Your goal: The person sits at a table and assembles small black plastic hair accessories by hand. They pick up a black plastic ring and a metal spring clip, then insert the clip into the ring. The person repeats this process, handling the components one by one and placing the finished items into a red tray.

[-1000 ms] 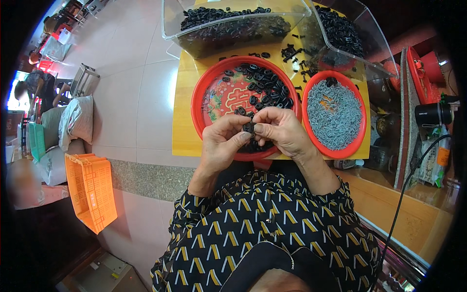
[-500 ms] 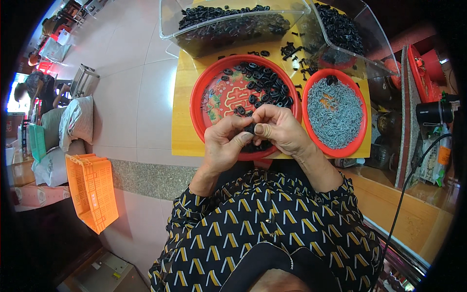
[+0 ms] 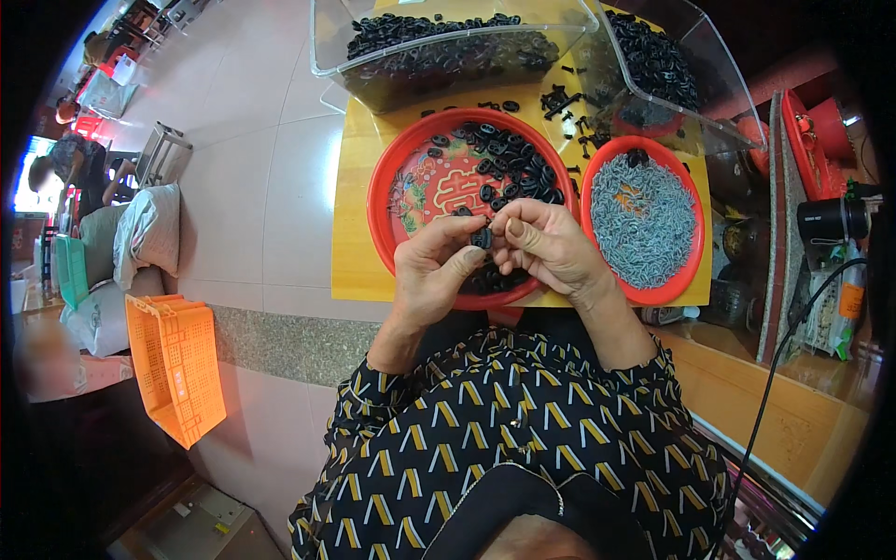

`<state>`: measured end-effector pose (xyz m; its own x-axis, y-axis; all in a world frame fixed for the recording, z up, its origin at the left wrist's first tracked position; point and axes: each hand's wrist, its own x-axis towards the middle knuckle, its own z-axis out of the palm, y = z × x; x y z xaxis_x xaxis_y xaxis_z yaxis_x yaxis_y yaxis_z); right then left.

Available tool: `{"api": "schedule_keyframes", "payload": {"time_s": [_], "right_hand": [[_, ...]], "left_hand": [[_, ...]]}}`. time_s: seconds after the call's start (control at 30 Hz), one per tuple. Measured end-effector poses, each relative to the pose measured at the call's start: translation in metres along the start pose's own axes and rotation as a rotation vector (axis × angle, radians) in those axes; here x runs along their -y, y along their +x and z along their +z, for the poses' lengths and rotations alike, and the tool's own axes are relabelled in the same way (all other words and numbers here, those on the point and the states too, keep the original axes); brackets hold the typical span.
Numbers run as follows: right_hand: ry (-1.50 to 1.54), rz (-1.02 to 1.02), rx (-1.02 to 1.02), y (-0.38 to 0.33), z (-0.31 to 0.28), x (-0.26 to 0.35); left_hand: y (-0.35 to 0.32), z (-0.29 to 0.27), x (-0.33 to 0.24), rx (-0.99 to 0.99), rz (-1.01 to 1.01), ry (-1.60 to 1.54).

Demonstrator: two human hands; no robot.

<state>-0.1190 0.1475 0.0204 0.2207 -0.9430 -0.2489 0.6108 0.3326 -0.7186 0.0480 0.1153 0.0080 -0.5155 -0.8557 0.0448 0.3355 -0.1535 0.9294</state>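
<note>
Between thumb and fingers, my left hand point(image 3: 434, 261) pinches a small black oval plastic part point(image 3: 482, 239). My right hand point(image 3: 551, 250) is close beside it, thumb and forefinger pressed together at the part's upper edge; whatever sits in that pinch is too small to make out. Both hands hover over the near side of a red round tray point(image 3: 381, 191) with a printed bottom. Loose black oval parts point(image 3: 525, 168) are heaped on its right half, and a few screws lie at its left. To the right, a red oval tray point(image 3: 696, 243) holds many grey screws point(image 3: 644, 219).
Two clear plastic bins, one at the back point(image 3: 448, 47) and one at the back right point(image 3: 728, 84), hold black parts. Small black pieces point(image 3: 558, 99) lie scattered on the yellow table point(image 3: 359, 271). An orange crate point(image 3: 191, 364) stands on the floor at left; a person point(image 3: 75, 173) is beyond.
The fingers of my right hand have shifted slightly, away from the black part. More of the part now shows in my left hand's pinch.
</note>
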Motion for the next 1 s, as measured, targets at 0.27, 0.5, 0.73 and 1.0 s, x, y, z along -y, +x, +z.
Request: {"api": "schedule_keyframes", "payload": {"time_s": [0.27,0.5,0.73,1.0], "right_hand": [[-0.293,-0.042,-0.076,-0.007,0.013,0.002],[-0.521,0.035,-0.219,-0.006,0.020,0.026],[-0.297,-0.617,-0.404,0.005,0.012,0.095],[-1.422,-0.534,-0.370,0.018,0.014,0.022]], "left_hand": [[-0.005,-0.002,0.000,-0.023,0.001,0.053],[-0.007,-0.008,-0.009,-0.021,0.006,0.161],[-0.001,-0.037,-0.022,-0.158,0.228,0.814],[0.021,-0.038,-0.013,0.054,0.374,1.283]]}}
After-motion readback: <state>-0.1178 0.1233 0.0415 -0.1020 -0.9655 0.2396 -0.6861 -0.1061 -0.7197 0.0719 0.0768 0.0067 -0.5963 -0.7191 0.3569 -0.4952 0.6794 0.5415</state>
